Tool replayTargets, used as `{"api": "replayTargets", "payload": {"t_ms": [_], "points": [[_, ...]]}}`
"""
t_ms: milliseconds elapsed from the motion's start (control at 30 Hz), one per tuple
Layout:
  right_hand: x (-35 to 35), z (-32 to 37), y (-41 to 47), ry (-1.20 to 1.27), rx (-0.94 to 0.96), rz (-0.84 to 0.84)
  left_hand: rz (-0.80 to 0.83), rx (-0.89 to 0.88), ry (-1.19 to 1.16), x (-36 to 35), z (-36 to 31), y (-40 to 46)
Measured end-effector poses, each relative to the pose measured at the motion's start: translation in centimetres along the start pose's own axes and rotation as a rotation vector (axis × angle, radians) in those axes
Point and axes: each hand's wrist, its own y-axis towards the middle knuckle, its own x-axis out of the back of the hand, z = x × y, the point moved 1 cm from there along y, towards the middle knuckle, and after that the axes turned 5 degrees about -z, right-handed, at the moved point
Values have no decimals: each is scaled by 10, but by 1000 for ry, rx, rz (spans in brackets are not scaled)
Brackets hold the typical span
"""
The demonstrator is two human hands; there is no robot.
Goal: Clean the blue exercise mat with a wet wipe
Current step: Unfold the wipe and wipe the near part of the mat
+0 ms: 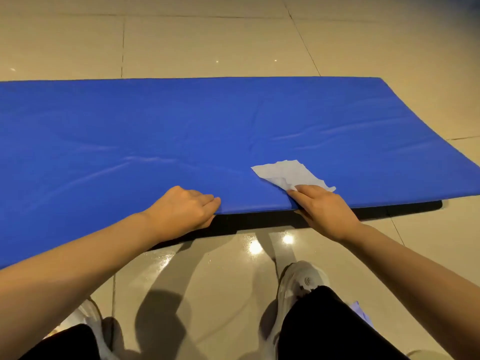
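The blue exercise mat [207, 131] lies across the tiled floor, and its near edge is lifted a little off the floor, with dark shadow under it. My left hand [181, 211] grips that near edge, fingers curled round it. My right hand [324, 211] grips the same edge further right, thumb under the mat, and its fingers also pin a corner of the white wet wipe [285, 174]. The wipe lies crumpled flat on the mat just beyond my right hand.
Glossy beige floor tiles [207, 42] surround the mat. My two feet in white shoes [301, 279] stand just in front of the mat's near edge. A pale object [361, 313] shows beside my right leg.
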Motion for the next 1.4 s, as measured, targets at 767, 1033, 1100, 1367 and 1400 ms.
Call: {"api": "replayTargets", "payload": {"t_ms": [767,1033,1100,1367,1400], "points": [[214,118,53,115,-199,-635,-38,459,195,278,82,-22],[244,260,128,216,139,-729,-267,812,202,339,138,-161],[256,295,146,192,244,-785,-342,911,217,344,145,-194],[181,366,149,168,395,-699,-355,1161,111,273,113,-284],[175,369,148,191,372,-677,-360,1122,69,264,108,-278]]}}
